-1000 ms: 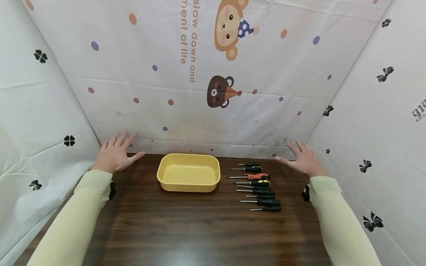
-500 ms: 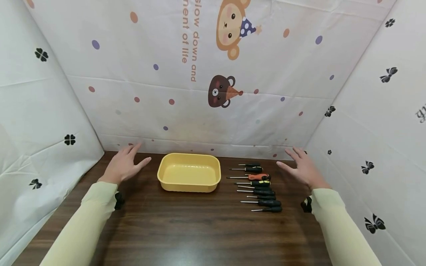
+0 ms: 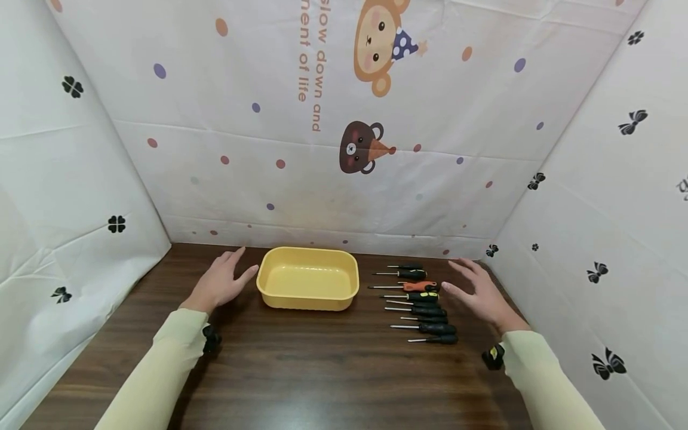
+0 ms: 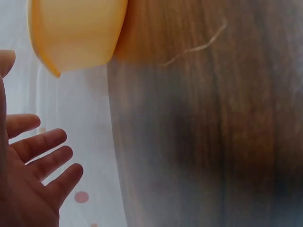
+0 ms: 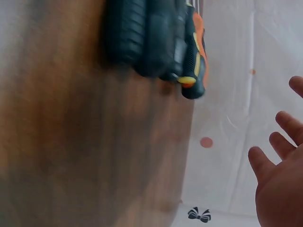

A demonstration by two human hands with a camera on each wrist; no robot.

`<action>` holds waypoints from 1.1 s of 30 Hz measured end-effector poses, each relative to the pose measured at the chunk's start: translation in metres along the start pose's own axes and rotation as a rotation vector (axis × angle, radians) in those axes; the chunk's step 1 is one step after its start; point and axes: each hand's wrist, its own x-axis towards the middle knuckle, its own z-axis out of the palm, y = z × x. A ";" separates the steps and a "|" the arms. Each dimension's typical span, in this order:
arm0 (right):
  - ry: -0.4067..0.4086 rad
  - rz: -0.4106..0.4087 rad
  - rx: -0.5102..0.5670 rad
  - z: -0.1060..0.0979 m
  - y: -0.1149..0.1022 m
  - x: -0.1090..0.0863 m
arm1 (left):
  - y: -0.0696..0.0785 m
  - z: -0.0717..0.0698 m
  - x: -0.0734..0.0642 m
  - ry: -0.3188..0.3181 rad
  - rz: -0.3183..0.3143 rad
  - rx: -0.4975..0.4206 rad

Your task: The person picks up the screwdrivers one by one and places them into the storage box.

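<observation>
Just left of a yellow plastic basin [image 3: 307, 303] is my left hand [image 3: 219, 285], fingers spread and relaxed, thumb tip close to the basin's left side. In the left wrist view the same hand [image 4: 38, 175] shows its palm with nothing in it. My right hand [image 3: 480, 294] hovers at the handle ends of a column of several screwdrivers, its thumb near the orange-handled screwdriver [image 3: 421, 286] and the black-and-yellow screwdriver [image 3: 423, 297]. Below these lie black-handled screwdrivers [image 3: 436, 328], shafts pointing left. The right wrist view shows that hand [image 5: 281, 175] with loose fingers, holding nothing.
The dark wooden table [image 3: 322, 370] bears everything. White printed cloth [image 3: 301, 185] hangs behind it, and more cloth walls [image 3: 570, 227] stand along the left and right sides. Each wrist carries a small black device [image 3: 493, 357].
Both hands have come down from the back cloth and inward. The left moved right towards the basin, the right moved left towards the screwdrivers. Basin and screwdrivers keep their places.
</observation>
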 end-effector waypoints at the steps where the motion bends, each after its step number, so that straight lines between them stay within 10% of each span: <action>1: 0.005 -0.008 0.006 0.004 0.001 -0.003 | 0.001 0.002 0.000 -0.003 0.003 -0.006; 12: 0.011 -0.091 0.052 0.035 0.003 -0.037 | 0.007 0.024 0.005 0.008 0.028 -0.172; 33: 0.009 -0.102 0.154 0.050 0.006 -0.068 | -0.001 0.029 0.018 -0.111 -0.148 -0.719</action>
